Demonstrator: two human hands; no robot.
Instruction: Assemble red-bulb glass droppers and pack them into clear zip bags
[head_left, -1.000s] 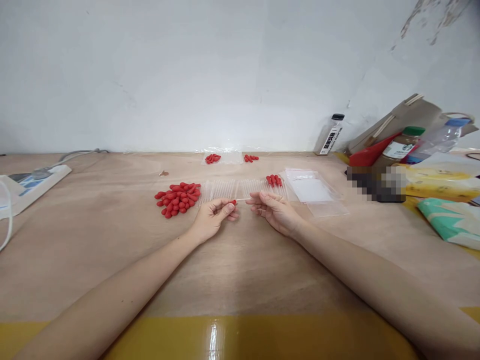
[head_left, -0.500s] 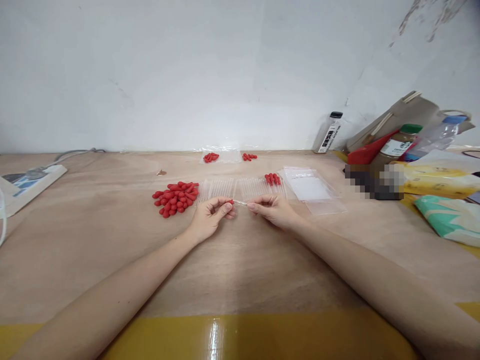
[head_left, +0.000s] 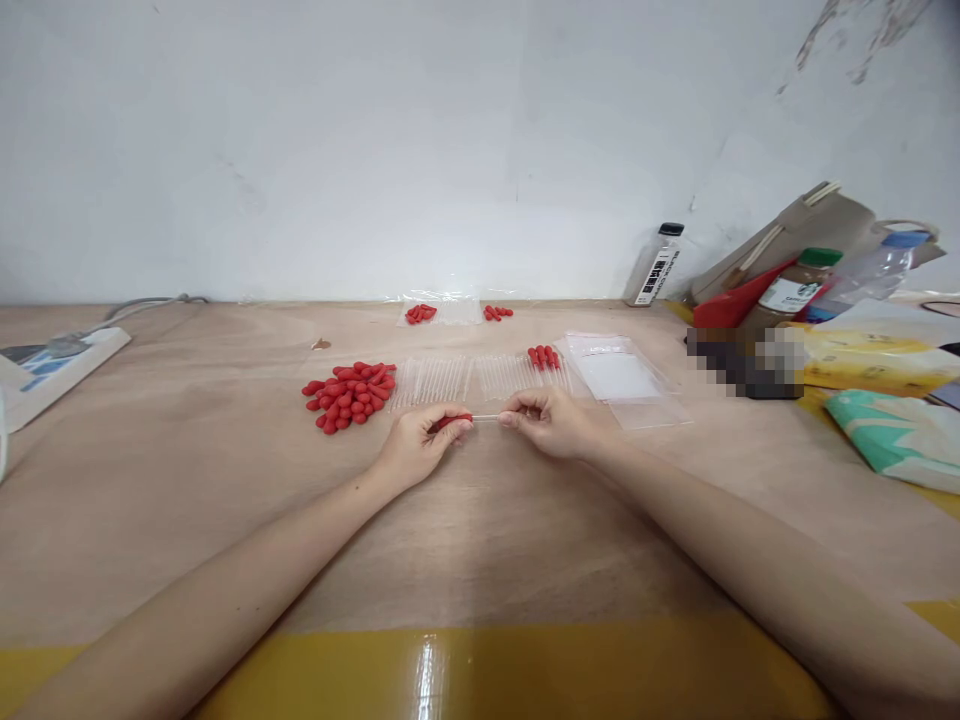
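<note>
A red bulb (head_left: 454, 422) is grasped between the thumb and curled fingers of the left hand (head_left: 417, 443), its outline partly hidden by the fingers. A thin clear tube (head_left: 486, 418) is held at its other end in a pinch by the right hand (head_left: 551, 424), so that the tube is stretched level across the gap between the hands, over the middle of the wooden worktop (head_left: 390, 560). The tube's near-bulb end meets the red bulb at the left fingertips; how far it is inserted cannot be told.

Beyond the left hand, a pile of red bulbs (head_left: 346, 398) is heaped on the worktop. To its right, clear tubes are laid side by side in a left row (head_left: 433, 380) and a right row (head_left: 501, 375). At the right end of the latter, a few tubes are topped with red bulbs (head_left: 543, 357). Clear plastic bags (head_left: 619, 372) are spread just beside them. Near the wall (head_left: 337, 150), two small clusters of red pieces are seen, the left one (head_left: 421, 315) by a clear bag (head_left: 460, 311), the right one (head_left: 499, 314) beside it. A dark-capped bottle (head_left: 655, 270) is leaned against the wall.
</note>
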